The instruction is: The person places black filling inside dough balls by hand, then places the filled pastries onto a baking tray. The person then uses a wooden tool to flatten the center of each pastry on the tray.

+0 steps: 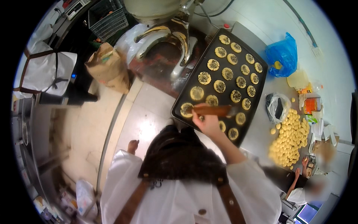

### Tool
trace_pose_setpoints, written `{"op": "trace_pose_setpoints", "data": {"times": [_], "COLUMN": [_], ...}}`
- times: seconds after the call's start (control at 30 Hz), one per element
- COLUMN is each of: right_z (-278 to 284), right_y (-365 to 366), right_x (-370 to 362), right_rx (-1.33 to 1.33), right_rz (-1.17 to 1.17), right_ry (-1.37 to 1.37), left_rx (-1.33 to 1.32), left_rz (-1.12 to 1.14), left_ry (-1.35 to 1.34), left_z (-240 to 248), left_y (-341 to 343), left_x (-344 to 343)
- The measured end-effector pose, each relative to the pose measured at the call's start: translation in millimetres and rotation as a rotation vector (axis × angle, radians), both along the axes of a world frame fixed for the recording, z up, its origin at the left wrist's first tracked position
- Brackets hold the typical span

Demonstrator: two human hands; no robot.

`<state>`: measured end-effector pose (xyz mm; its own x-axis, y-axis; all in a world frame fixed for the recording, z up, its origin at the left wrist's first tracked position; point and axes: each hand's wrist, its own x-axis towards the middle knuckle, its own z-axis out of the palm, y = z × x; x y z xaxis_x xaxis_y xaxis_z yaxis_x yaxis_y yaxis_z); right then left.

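Note:
My right hand (207, 123) is over the near part of a large black baking tray (200, 67), closed on a brown wooden-looking tool (215, 110). Motion smears the tool, so its exact kind is unclear. Rows of round, flat yellow cookies, several with dark specks on top, lie on the tray; one cookie (187, 109) is right beside my fingers. The hand and tool partly hide the cookies below them. Down by my side, away from the tray, hangs my left hand (133, 146), its fingers curled in and nothing visible in them.
Right of the tray are a heap of yellow dough balls (289, 142), a clear plastic bag (278, 107) and a blue bag (283, 56). A metal mixer attachment (182, 56) and a brown paper sack (108, 69) stand left. A co-worker's hands (301, 168) are beyond the heap.

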<state>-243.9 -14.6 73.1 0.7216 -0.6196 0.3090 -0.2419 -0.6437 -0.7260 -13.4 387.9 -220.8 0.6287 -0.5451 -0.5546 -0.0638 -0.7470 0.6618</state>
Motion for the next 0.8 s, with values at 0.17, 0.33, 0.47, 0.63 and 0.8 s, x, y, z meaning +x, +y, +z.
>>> {"op": "trace_pose_setpoints", "data": {"times": [0.17,0.33,0.47,0.63,0.8], "right_z": [40,17,4,9,40], "right_y": [-6,2,9,13,4], "right_x": [-52,-70,-67,-72,-121], "right_rx": [0.13,0.002,0.067,0.026,0.029], "right_rz": [-0.235,-0.256,-0.304,-0.318,-0.487], "right_ry": [0.015,0.13,0.15,0.107,0.018], "left_rx": [-0.035,0.087,0.175,0.112,0.179], "left_rz": [-0.127,-0.354,0.113,-0.143,-0.251], "left_ry": [-0.093,-0.126,0.06,-0.046,0.008], "left_z": [-38,-30,-27,-29,-19], "left_y": [28,0,-29,-27,-41], "left_x": [10,22,19,30,26]}}
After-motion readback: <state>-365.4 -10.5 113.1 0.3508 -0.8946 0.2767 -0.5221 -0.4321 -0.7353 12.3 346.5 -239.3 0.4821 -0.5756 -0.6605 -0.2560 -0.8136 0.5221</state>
